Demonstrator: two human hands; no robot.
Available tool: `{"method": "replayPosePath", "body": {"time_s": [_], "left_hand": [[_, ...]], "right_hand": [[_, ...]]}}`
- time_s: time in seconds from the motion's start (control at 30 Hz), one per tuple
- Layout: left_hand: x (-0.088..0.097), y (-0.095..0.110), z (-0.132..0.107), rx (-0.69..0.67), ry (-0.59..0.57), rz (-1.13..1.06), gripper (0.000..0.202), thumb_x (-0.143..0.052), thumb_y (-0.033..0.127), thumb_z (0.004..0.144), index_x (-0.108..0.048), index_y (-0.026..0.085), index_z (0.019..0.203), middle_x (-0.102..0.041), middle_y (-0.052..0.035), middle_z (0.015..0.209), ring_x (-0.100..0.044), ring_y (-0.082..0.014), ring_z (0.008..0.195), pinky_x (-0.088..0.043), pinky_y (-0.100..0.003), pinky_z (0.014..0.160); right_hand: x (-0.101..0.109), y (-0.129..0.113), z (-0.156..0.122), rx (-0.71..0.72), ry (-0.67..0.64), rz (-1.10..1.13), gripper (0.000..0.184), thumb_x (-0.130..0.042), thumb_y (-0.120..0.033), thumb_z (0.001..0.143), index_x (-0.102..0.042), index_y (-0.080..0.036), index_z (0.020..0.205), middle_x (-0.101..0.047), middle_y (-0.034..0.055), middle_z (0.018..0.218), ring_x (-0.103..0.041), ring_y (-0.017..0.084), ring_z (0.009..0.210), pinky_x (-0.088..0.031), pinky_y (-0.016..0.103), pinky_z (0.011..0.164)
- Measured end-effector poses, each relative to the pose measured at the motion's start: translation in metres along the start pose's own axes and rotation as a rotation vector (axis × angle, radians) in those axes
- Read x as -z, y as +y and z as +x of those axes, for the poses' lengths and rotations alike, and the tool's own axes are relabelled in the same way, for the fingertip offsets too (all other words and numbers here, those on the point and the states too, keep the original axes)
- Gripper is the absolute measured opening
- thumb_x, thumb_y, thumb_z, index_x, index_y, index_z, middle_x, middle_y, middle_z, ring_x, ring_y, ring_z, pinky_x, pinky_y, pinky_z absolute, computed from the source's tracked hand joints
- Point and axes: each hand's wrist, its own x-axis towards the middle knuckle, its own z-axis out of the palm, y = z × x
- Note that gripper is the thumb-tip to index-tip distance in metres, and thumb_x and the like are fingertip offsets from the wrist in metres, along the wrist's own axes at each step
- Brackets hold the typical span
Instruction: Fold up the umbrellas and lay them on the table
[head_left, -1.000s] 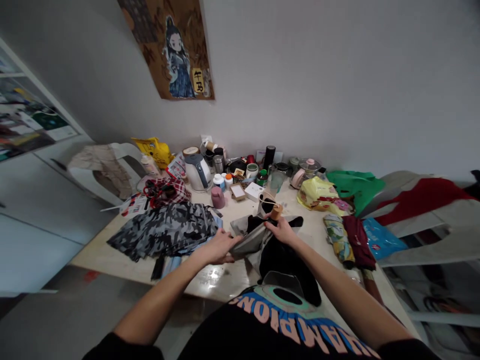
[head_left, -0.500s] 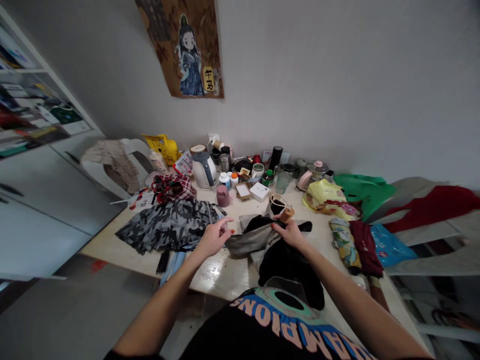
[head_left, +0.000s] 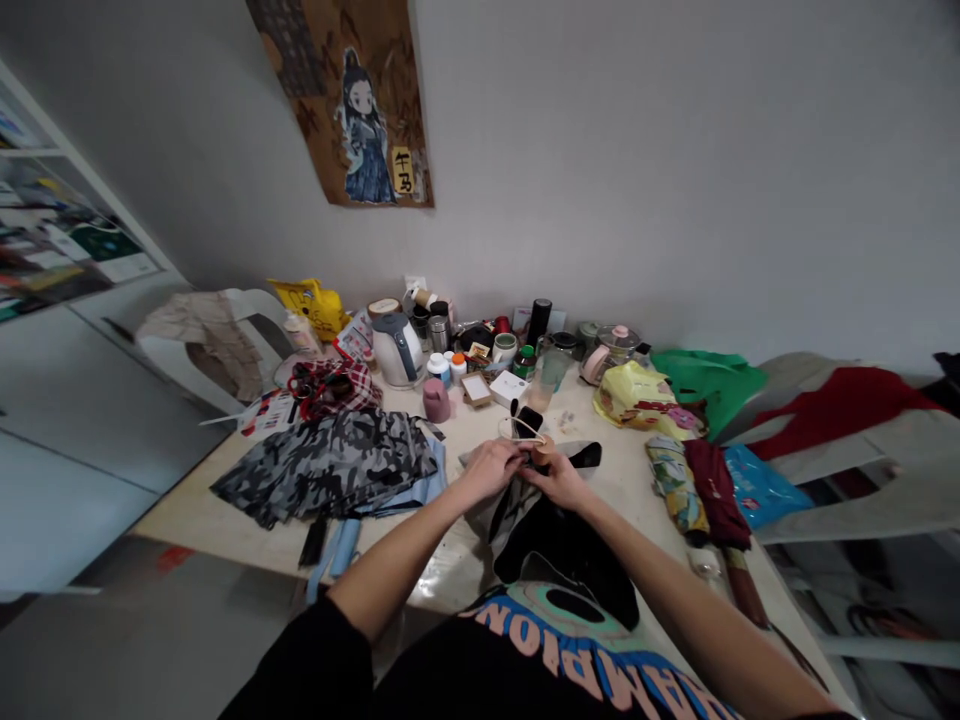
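Note:
In front of my body lies a black and grey umbrella, its loose fabric folded and bunched at the table's front edge. A short light-brown handle with a pale cord loop points away from me. My right hand is closed around the umbrella just below the handle. My left hand meets it there, fingers pinched on the grey fabric close to the handle's base. The fingertips of both hands nearly touch, and what lies exactly between them is partly hidden.
A camouflage umbrella spreads at the left. Along the wall stand a kettle, a pink cup, bottles and jars. On the right are a yellow bag, a green bag, a folded patterned umbrella and a dark red umbrella.
My left hand has moved right, from open above the grey fabric to gripping it beside my right hand. The umbrella's fabric is gathered closer around the handle. The view has shifted slightly.

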Motion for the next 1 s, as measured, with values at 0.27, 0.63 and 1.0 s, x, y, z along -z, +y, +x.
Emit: {"method": "replayPosePath", "body": {"time_s": [0.27,0.63,1.0], "left_hand": [[-0.009,-0.015,-0.007,-0.004,0.088,-0.284,0.039,-0.058,0.026,0.085,-0.063,0.016,0.122,-0.068,-0.0110,0.114,-0.063,-0.0208,0.104,-0.048,-0.034,0.094],[-0.002,-0.017,-0.040,0.278,0.277,-0.762,0.040,-0.072,0.035,0.069,-0.065,0.015,0.103,-0.068,-0.0114,0.104,-0.063,-0.0212,0.090,-0.052,-0.030,0.074],[-0.001,0.036,-0.044,0.307,0.671,-0.649,0.018,-0.063,0.032,0.080,-0.058,0.019,0.091,-0.059,-0.0046,0.092,-0.055,-0.0182,0.084,-0.045,-0.028,0.072]], "right_hand": [[0.013,0.013,0.000,-0.090,0.281,0.001,0.024,-0.062,-0.042,0.071,-0.064,-0.018,0.076,-0.066,0.0064,0.076,-0.061,0.024,0.079,-0.048,0.040,0.082],[0.079,-0.018,0.003,-0.110,0.443,0.115,0.031,-0.074,-0.047,0.066,-0.064,-0.020,0.077,-0.062,0.0021,0.072,-0.054,0.017,0.069,-0.045,0.030,0.067],[0.085,-0.030,0.002,-0.117,0.561,0.192,0.034,-0.078,-0.047,0.060,-0.064,-0.019,0.073,-0.061,0.0008,0.068,-0.052,0.015,0.062,-0.044,0.027,0.058]]}}
